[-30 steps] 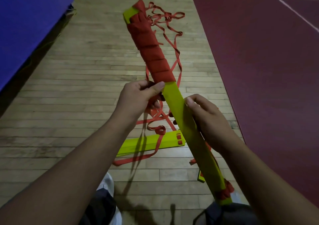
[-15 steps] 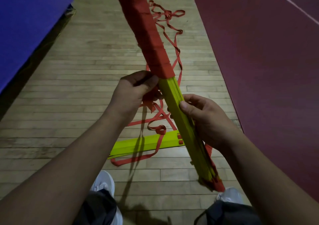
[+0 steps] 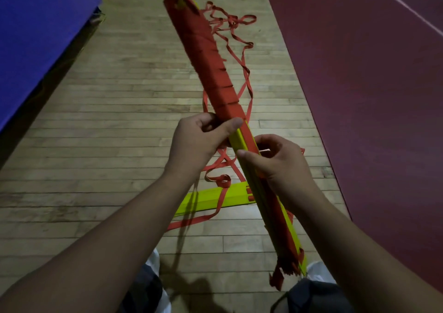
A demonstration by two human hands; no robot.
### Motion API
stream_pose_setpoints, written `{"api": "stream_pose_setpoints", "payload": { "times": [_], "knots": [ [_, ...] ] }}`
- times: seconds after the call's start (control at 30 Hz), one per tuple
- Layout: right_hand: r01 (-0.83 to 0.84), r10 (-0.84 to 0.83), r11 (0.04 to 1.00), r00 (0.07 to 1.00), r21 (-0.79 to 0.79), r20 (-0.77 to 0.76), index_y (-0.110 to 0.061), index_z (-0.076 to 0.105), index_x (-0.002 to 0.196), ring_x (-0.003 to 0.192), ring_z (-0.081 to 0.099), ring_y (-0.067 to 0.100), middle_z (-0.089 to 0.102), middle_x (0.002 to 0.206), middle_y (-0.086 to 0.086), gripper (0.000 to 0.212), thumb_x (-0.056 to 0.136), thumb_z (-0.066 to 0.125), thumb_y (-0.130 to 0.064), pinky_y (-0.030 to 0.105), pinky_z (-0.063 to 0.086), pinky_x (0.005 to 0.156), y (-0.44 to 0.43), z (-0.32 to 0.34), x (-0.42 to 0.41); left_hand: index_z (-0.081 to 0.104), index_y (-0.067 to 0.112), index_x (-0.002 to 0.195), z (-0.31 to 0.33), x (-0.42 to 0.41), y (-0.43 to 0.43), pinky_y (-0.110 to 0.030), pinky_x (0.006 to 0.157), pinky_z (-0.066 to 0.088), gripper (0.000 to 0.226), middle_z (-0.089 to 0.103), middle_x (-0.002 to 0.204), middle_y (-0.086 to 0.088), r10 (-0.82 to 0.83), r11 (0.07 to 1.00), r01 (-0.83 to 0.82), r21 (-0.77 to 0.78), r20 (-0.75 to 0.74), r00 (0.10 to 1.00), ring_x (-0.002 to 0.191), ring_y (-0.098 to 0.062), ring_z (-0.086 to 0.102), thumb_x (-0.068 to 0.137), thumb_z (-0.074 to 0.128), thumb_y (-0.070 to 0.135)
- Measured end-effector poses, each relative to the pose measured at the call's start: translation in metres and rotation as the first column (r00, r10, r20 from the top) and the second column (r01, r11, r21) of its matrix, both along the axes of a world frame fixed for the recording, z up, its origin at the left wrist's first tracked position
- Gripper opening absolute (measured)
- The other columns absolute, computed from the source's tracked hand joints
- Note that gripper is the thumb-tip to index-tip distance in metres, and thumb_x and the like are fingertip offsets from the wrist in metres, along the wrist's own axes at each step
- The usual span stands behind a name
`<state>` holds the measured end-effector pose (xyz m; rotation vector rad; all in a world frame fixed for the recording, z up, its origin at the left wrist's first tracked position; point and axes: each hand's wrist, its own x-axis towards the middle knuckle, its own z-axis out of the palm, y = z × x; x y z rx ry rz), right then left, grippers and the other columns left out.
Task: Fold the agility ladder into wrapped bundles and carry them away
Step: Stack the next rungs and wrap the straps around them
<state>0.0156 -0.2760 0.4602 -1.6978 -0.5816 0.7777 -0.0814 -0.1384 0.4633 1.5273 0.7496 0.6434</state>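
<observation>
Step in hand, as I judge it: winding red strap down the rung bundle. The bundle's far half carries tight overlapping turns. Its near half is mostly bare yellow, with one red band lying along it.

To do it well: hold tension on the strap, overlap each turn on the last, and pin the newest turn with a thumb while the other grip feeds the next pass. Roll the bundle rather than chase the strap round it. The loose strap trails on the wooden floor beyond and under the bundle, and its loops could snag.

Left grip: closed round the bundle where the wrapping ends, thumb laid on the last turn.

Right grip: closed round the bundle just nearer the person. Whether it also pinches strap, I cannot tell.

The bundle runs through both grips, off the floor, far end pointing away. A second rung stack lies on the floor beneath the bundle, unwrapped.
</observation>
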Motion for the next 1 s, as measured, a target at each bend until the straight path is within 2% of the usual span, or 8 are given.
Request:
{"api": "stream_pose_setpoints", "payload": {
  "times": [0.17,0.27,0.33,0.4,0.5,0.8,0.9,1.0],
  "knots": [
    [-0.029,0.029,1.0,0.998,-0.006,0.047,-0.016,0.061,0.106,0.075,0.073,0.015,0.07,0.094,0.0,0.033,0.083,0.08,-0.03,0.027,0.058,0.055,0.002,0.0,-0.001,0.076,0.009,0.096,0.003,-0.001,0.0,-0.033,0.066,0.058,0.022,0.079,0.082,-0.005,0.024,0.994,-0.019,-0.11,0.045,0.999,0.073,-0.019,0.075,0.087,0.076,0.029],
    [-0.041,0.041,0.998,0.999,0.039,0.015,-0.011,0.066,0.1,0.084,0.07,0.016,0.071,0.089,0.001,0.032,0.095,0.062,-0.042,0.035,0.059,0.076,-0.001,0.001,0.01,0.074,0.006,0.093,0.007,-0.002,0.007,-0.029,0.063,0.055,0.026,0.077,0.079,-0.006,-0.026,0.985,0.045,-0.168,0.118,0.993,0.068,-0.017,0.071,0.084,0.074,0.03],
    [-0.139,0.141,0.99,0.986,0.03,-0.094,-0.013,0.071,0.097,0.086,0.068,0.017,0.071,0.087,-0.001,0.042,0.103,0.046,-0.046,0.04,0.054,0.087,-0.004,0.001,0.015,0.073,0.008,0.091,0.007,-0.003,0.013,-0.03,0.063,0.054,0.032,0.077,0.081,-0.006,-0.042,0.975,0.073,-0.209,0.151,0.988,0.07,-0.018,0.07,0.076,0.073,0.036],
    [-0.254,0.262,0.965,0.905,0.07,-0.334,-0.008,0.073,0.109,0.096,0.071,0.028,0.075,0.102,0.009,0.053,0.103,0.041,-0.05,0.046,0.055,0.094,-0.005,0.004,0.012,0.073,0.011,0.089,0.006,-0.004,0.017,-0.029,0.062,0.053,0.036,0.076,0.082,-0.006,-0.066,0.975,0.099,-0.2,0.162,0.984,0.072,-0.02,0.07,0.072,0.076,0.043],
    [-0.321,0.36,0.932,0.775,0.166,-0.519,0.008,0.061,0.123,0.089,0.067,0.034,0.07,0.105,0.022,0.067,0.103,0.035,-0.05,0.039,0.057,0.081,-0.003,0.01,0.004,0.074,0.014,0.09,0.005,-0.005,0.02,-0.028,0.063,0.054,0.034,0.077,0.083,-0.005,-0.106,0.977,0.137,-0.164,0.186,0.977,0.074,-0.02,0.071,0.075,0.074,0.044],
    [-0.082,0.119,0.987,0.948,0.137,-0.295,0.004,0.068,0.112,0.07,0.066,0.018,0.07,0.086,0.014,0.049,0.104,0.046,-0.039,0.026,0.054,0.054,-0.007,0.004,0.007,0.071,0.001,0.091,0.011,-0.01,0.026,-0.035,0.061,0.051,0.037,0.074,0.067,-0.009,-0.173,0.983,0.178,0.047,-0.105,0.979,0.053,-0.021,0.067,0.092,0.067,0.038],
    [-0.046,0.08,0.989,0.968,0.142,-0.24,-0.006,0.071,0.108,0.077,0.066,0.016,0.071,0.089,0.005,0.04,0.101,0.051,-0.04,0.025,0.056,0.061,-0.006,0.0,0.008,0.072,0.005,0.099,0.011,-0.011,0.025,-0.043,0.066,0.054,0.021,0.078,0.077,-0.007,-0.188,0.974,0.198,0.105,-0.102,0.977,0.06,-0.027,0.07,0.095,0.068,0.025],
    [0.001,0.015,0.996,0.984,0.089,-0.18,-0.013,0.07,0.105,0.084,0.068,0.016,0.072,0.091,0.002,0.036,0.097,0.057,-0.045,0.027,0.055,0.064,-0.003,-0.004,0.007,0.074,0.009,0.102,0.013,-0.009,0.015,-0.031,0.063,0.057,0.026,0.079,0.084,-0.005,-0.203,0.966,0.21,0.148,-0.06,0.977,0.067,-0.021,0.071,0.089,0.072,0.031]
  ]
}}
